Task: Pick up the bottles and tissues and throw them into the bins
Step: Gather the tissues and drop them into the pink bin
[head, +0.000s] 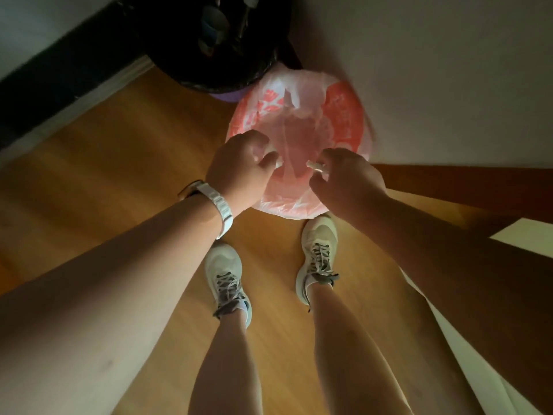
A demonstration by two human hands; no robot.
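A downward view over a person's two bare forearms reaching out above a wooden floor [119,139]. The left hand [239,167], with a pale watch [223,206] on its wrist, has its fingers curled around a white tissue wad [277,162] that shows between the fingertips. Just beside it, the right hand [348,179] pinches a small white tissue scrap [316,166] between thumb and fingertips. Both hands hang over the near rim of a pink-lined bin [344,115], a round bin fitted with a thin pink bag printed in red; its open mouth lies directly under and beyond the fingertips. Further beyond the left hand, touching the pink bag's far edge, stands a black-lined bin [215,64]; its contents are too dark to make out. Beyond the right hand rises a pale wall [449,70]. Below the wrists, nearer the viewer, are two bare legs in white laced sneakers [318,250].
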